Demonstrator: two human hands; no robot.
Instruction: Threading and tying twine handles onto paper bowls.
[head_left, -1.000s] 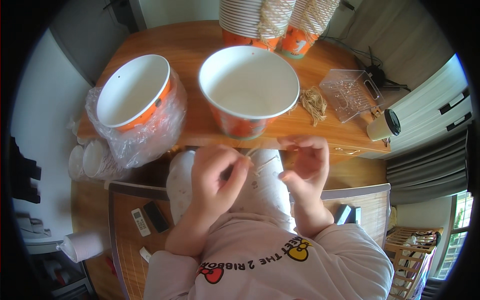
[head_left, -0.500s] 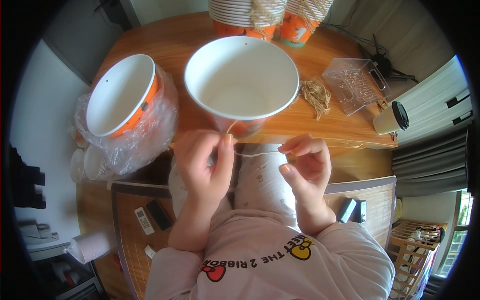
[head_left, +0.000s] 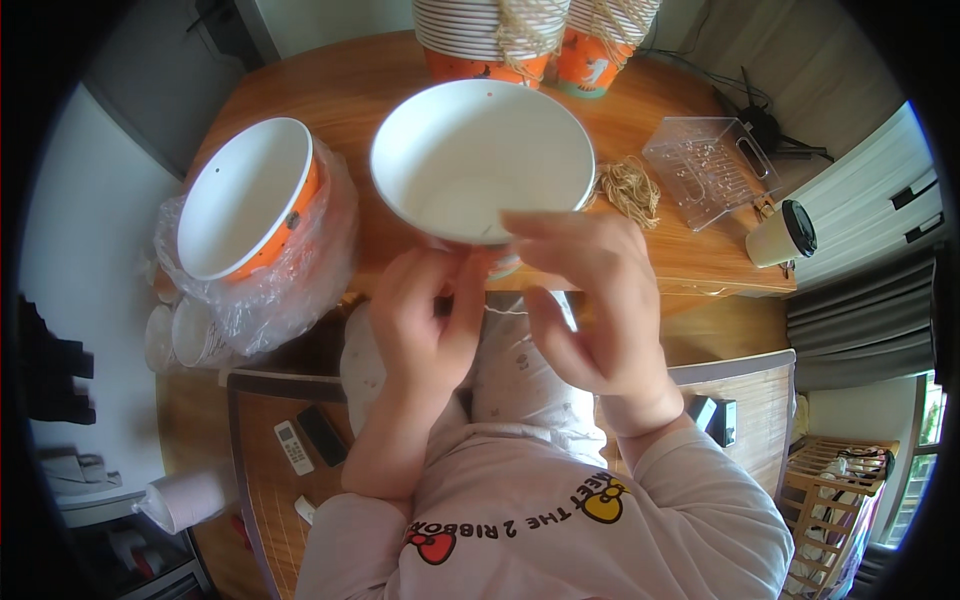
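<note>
A large paper bucket (head_left: pixel 480 160), white inside with an orange printed outside, stands at the table's front edge, its mouth tilted toward me. At its near wall, just below the rim, my left hand (head_left: pixel 425 315) is closed in a pinch on a thin twine cord (head_left: pixel 507 309). Part of the cord shows hanging between my hands; the fingers hide the rest. My right hand (head_left: pixel 605 300) is slightly blurred, its fingers stretched over the near rim and its thumb apart below. Nothing shows between them. A dark dot marks the bucket's far wall.
Left stands another orange bucket (head_left: pixel 250 200) in clear plastic wrap (head_left: pixel 310 270). Stacked buckets (head_left: pixel 490 45) with twine handles stand behind. To the right are a twine bundle (head_left: pixel 628 190), a clear plastic box (head_left: pixel 700 170) and a lidded cup (head_left: pixel 780 235) near the table edge (head_left: pixel 690 280).
My right hand has moved left and up to the bucket's near rim. My left hand has shifted slightly right, closer to the bucket wall. The cord between them hangs shorter in view.
</note>
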